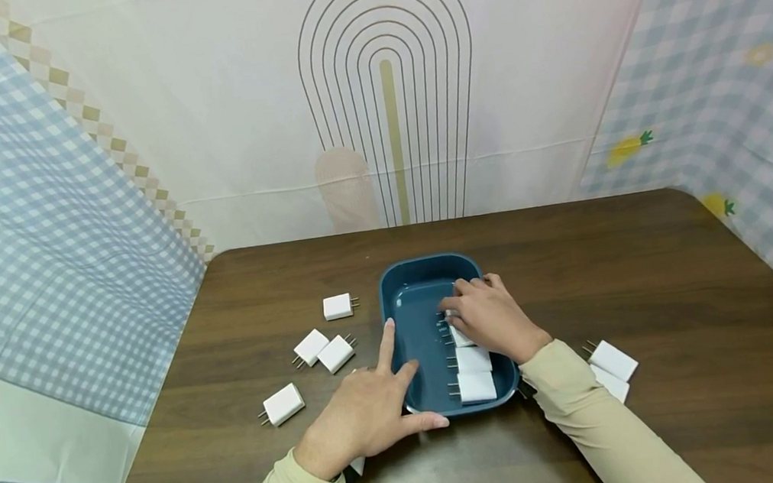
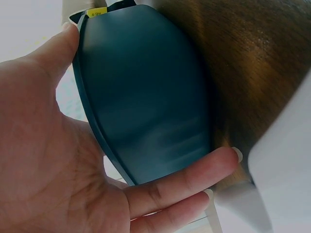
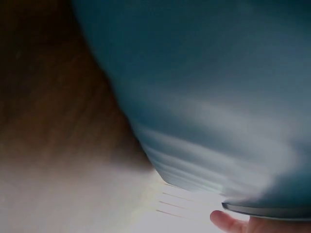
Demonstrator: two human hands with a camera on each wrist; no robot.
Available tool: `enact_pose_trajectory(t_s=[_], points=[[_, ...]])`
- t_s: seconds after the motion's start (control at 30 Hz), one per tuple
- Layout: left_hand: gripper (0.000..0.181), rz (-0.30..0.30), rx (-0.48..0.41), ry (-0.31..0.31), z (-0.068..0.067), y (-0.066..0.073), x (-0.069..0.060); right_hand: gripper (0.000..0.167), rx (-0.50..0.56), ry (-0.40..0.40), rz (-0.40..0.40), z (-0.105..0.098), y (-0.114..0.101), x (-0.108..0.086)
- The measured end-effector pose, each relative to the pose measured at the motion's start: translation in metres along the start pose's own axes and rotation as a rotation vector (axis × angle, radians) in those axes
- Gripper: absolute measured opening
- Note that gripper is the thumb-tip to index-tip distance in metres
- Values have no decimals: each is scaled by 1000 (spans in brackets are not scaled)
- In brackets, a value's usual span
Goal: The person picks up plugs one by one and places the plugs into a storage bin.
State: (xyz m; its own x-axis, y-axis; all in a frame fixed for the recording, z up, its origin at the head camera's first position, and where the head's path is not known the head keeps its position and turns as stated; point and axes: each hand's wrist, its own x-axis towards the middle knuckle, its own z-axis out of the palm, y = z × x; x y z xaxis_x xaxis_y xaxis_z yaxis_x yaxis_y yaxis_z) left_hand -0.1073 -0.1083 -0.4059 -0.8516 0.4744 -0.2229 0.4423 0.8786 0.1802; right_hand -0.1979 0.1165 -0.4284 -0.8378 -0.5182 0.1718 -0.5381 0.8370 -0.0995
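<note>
A dark blue tray (image 1: 414, 289) sits on the table, with white plug-in chargers (image 1: 477, 387) in a column along its right side, prongs pointing left. My right hand (image 1: 493, 316) reaches over the tray's right rim, its curled fingers holding a white charger at the top of that column; the fingers hide most of it. My left hand (image 1: 366, 408) lies spread at the tray's near-left corner. Its index finger touches the left rim and its thumb is at the near rim. In the left wrist view, straight fingers (image 2: 180, 187) extend beside the tray's outer wall (image 2: 141, 97).
Left of the tray, several loose chargers (image 1: 283, 405) lie on the brown wooden table (image 1: 226, 455). Another is partly hidden by my left wrist. Two chargers (image 1: 614, 360) lie together beside my right forearm. Patterned cloth (image 1: 237, 116) hangs behind the table and at both sides.
</note>
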Motion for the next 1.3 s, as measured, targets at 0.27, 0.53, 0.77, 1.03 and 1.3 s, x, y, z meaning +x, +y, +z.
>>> enact_pose_trajectory(t_s=[0.27,0.53,0.77,1.03,1.3], points=[[94,-5,-5,0,0,0,0,16,-26,-13,-7,0,0,0],[93,-5,-8,2,0,0,0,14,0,-3,6,2,1,-2],[93,-1,-3,11,1,0,0,22,57,-17,39,-4,2,-5],[92,10,3,13,1,0,0,31,110,54,78,-27,4,-16],[93,9,-10,16,1,0,0,32,103,95,111,-48,6,-30]])
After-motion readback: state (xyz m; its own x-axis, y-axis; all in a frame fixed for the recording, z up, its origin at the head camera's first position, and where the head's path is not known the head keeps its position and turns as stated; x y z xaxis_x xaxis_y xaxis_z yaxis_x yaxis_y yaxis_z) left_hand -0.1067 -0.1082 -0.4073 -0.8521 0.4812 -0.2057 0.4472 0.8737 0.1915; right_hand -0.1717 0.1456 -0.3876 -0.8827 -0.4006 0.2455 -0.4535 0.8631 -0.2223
